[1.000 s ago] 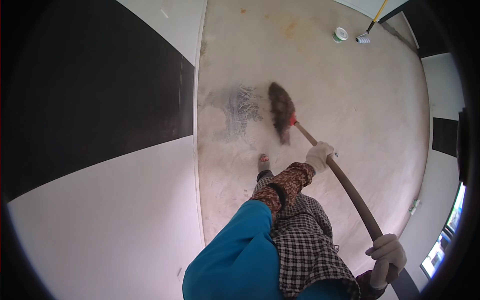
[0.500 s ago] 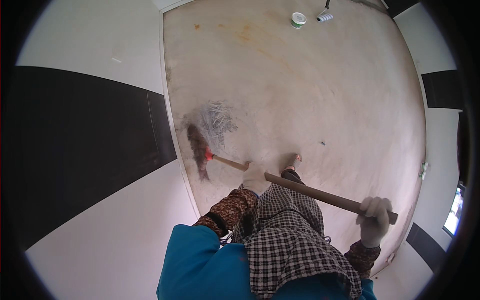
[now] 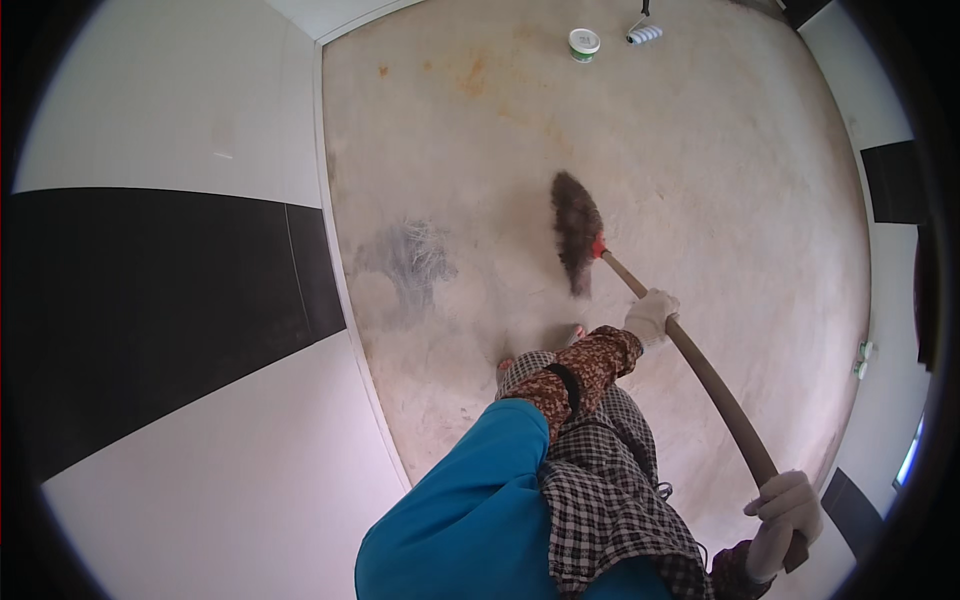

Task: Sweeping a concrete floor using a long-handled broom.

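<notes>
A broom with dark brown bristles (image 3: pixel 576 228), a red collar and a long wooden handle (image 3: pixel 715 390) slants across the floor before me. White knit gloves cover both of my hands. My left hand (image 3: pixel 652 316) is closed round the lower part of the handle, not far above the collar. Near its upper end, my right hand (image 3: pixel 788 508) grips the stick close to my right side. The bristles are over the middle of the floor. To their left is a grey patch of dust and pale scraps or scratches (image 3: pixel 425 255); which of these I cannot tell.
A lidded white and green tub (image 3: pixel 584 45) and a paint roller (image 3: pixel 645 35) are at the far end of the floor. A white wall with a black band (image 3: pixel 170 320) runs along the left. On the right are another wall and a small pale green-white item (image 3: pixel 862 358).
The broom head has swung right, from beside the left wall and the grey patch to mid-floor. My left arm has reached across rightward, and my right hand has come lower and nearer.
</notes>
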### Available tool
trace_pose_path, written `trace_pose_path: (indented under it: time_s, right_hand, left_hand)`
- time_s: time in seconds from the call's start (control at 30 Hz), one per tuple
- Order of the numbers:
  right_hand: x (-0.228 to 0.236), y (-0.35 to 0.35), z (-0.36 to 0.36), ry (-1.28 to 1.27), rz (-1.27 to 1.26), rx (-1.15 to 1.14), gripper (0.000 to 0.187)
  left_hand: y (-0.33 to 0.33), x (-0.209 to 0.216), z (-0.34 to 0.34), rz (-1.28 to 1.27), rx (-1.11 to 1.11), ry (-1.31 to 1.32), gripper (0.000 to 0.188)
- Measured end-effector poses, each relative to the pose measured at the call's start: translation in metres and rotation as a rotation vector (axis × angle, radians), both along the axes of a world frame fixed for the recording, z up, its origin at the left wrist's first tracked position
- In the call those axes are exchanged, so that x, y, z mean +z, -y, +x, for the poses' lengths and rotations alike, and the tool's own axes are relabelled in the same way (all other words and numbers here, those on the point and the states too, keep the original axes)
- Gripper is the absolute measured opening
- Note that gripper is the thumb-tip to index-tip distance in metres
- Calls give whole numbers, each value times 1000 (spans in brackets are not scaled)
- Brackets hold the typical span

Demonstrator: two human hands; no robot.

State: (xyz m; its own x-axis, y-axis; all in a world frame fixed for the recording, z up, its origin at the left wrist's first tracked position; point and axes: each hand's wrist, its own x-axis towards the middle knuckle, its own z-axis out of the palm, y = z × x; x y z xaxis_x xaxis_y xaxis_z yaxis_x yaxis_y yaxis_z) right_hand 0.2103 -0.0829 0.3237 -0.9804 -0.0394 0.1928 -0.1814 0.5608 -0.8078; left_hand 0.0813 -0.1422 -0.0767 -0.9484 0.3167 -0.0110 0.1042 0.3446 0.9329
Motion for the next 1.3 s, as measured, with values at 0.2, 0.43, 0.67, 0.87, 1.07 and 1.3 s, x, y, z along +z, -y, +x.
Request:
trace_pose_path:
  time_s: [0.2,0.43,0.67,0.87,1.07,1.3]
  right_hand:
    - [22,-60,-18,-168,-293,270,32]
    - [-78,4,-73,323,-757,108,25]
    - [-125,58,-84,516,-649,244,20]
    - [-61,18,-59,231,-429,156,26]
    - [-18,-76,-65,-58,-325,-88,28]
    - [-113,32,-82,429,-635,63,29]
  left_hand:
    - [47,76,2,-39,100,-6,14]
    - [207,22,85,-464,327,281,18]
    - [251,-44,127,-552,417,351,13]
    - [184,-4,45,-345,360,141,7]
    - [132,98,15,-362,313,122,8]
    - [236,4,60,-489,329,255,11]
